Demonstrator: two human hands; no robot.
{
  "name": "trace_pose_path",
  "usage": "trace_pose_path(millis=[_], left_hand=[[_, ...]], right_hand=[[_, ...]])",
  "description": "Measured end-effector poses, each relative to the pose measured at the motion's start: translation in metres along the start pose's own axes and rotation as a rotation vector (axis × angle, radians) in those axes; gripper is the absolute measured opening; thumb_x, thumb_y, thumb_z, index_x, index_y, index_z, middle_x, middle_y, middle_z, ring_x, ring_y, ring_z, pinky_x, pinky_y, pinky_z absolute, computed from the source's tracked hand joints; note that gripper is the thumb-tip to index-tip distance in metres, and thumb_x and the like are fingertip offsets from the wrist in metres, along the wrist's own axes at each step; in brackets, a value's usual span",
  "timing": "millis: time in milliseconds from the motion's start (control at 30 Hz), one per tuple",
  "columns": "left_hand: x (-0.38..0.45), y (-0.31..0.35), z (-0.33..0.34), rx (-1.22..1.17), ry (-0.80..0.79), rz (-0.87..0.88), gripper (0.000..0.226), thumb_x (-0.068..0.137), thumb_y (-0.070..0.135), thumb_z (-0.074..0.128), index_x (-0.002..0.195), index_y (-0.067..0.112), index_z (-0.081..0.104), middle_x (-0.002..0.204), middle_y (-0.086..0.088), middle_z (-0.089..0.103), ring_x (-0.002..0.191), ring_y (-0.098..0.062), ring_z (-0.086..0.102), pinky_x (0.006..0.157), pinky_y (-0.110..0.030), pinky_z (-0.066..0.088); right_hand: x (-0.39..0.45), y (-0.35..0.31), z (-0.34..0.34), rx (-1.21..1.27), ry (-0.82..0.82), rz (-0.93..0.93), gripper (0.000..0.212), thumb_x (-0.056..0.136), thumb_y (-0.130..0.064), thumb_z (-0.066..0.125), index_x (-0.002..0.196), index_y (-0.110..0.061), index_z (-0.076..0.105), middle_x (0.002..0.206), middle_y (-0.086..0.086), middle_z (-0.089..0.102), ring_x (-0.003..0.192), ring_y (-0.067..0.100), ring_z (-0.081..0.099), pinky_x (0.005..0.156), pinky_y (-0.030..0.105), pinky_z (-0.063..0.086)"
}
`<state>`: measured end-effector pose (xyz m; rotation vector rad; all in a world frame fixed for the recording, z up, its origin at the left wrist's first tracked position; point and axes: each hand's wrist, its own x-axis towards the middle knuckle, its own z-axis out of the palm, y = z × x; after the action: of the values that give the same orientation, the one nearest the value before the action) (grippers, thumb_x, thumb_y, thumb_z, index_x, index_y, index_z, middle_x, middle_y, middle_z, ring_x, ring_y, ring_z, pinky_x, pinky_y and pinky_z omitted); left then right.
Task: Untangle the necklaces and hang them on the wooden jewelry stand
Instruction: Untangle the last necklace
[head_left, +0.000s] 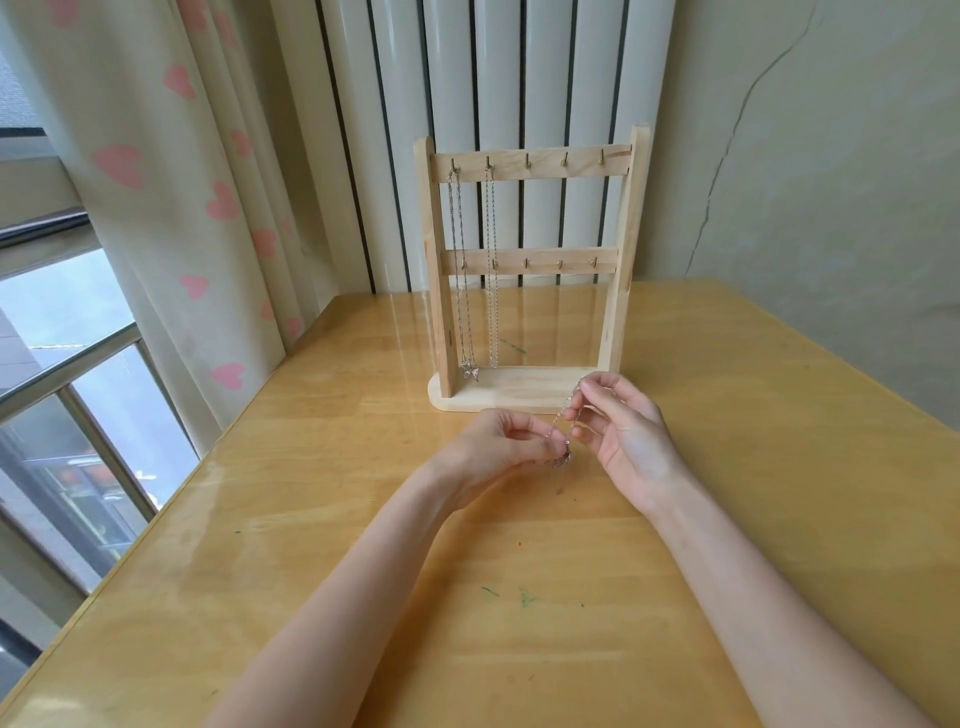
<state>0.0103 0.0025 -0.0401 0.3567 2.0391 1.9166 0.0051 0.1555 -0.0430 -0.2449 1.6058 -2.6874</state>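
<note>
While both hands work just in front of the stand's base, the scene reads as follows:
held necklace (563, 421): thin silver chain stretched between the two hands, its long axis slanting from upper right down to lower left, with a small bunched part hanging at the lower end, above the table (519, 597)
right hand (618, 431): raised, palm turned towards the left, thumb and forefinger pinching the upper end of the chain, other fingers curled loosely
left hand (498, 441): lower and just beside the right, fingers curled, fingertips pinching the lower part of the chain
forearms: both bare, reaching in from the bottom edge and converging towards the middle
wooden jewelry stand (530, 387): upright at the far side of the table, two cross bars, five hooks on each
hung necklaces (475, 270): two, dangling straight down from the two leftmost top hooks, nearly reaching the base
necklace count: three in all, two hung, one in the hands
behind: curtain with pink hearts (171, 171), white radiator (498, 78)
</note>
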Motion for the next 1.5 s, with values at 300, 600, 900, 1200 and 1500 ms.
trace_pose_path(millis=[300, 600, 900, 1200, 1500], left_hand=[[0.002, 0.0, -0.005, -0.231, 0.158, 0.011, 0.014, 0.082, 0.001, 0.065, 0.079, 0.014, 0.061, 0.067, 0.003, 0.066, 0.052, -0.007, 0.052, 0.063, -0.017, 0.047], [0.003, -0.002, -0.009, -0.306, 0.239, -0.022, 0.015, 0.081, 0.002, 0.066, 0.08, 0.015, 0.059, 0.06, 0.005, 0.065, 0.049, -0.007, 0.054, 0.059, -0.017, 0.049], [0.003, -0.001, -0.009, -0.397, 0.227, -0.04, 0.018, 0.08, 0.0, 0.067, 0.078, 0.015, 0.057, 0.066, 0.002, 0.067, 0.06, -0.007, 0.064, 0.058, -0.015, 0.052], [0.006, 0.003, -0.004, -0.547, 0.22, -0.043, 0.019, 0.083, -0.002, 0.061, 0.08, 0.015, 0.054, 0.064, -0.001, 0.067, 0.06, -0.01, 0.062, 0.059, -0.012, 0.051], [0.005, -0.003, -0.006, -0.284, 0.221, 0.07, 0.018, 0.082, -0.005, 0.062, 0.09, 0.01, 0.055, 0.077, -0.003, 0.06, 0.065, -0.012, 0.064, 0.07, -0.017, 0.054]], right_hand=[[0.003, 0.011, -0.001, -0.259, -0.016, 0.08, 0.024, 0.089, -0.005, 0.058, 0.112, -0.007, 0.057, 0.104, 0.011, 0.066, 0.088, 0.016, 0.064, 0.067, 0.024, 0.055], [-0.001, 0.016, 0.004, -0.522, -0.033, 0.019, 0.008, 0.088, -0.01, 0.06, 0.085, -0.007, 0.068, 0.076, 0.003, 0.065, 0.067, 0.011, 0.059, 0.066, 0.024, 0.051], [-0.002, 0.01, 0.003, -0.26, -0.114, 0.129, 0.003, 0.084, 0.001, 0.06, 0.083, -0.001, 0.061, 0.064, 0.003, 0.061, 0.057, 0.011, 0.055, 0.054, 0.018, 0.045], [-0.001, 0.006, 0.0, -0.068, -0.178, 0.204, 0.008, 0.087, 0.002, 0.053, 0.087, -0.005, 0.057, 0.07, 0.007, 0.06, 0.058, 0.012, 0.055, 0.053, 0.018, 0.046], [-0.001, 0.011, -0.001, -0.275, -0.147, 0.157, 0.005, 0.085, -0.001, 0.06, 0.088, -0.003, 0.064, 0.076, 0.008, 0.065, 0.069, 0.013, 0.061, 0.062, 0.021, 0.05]])
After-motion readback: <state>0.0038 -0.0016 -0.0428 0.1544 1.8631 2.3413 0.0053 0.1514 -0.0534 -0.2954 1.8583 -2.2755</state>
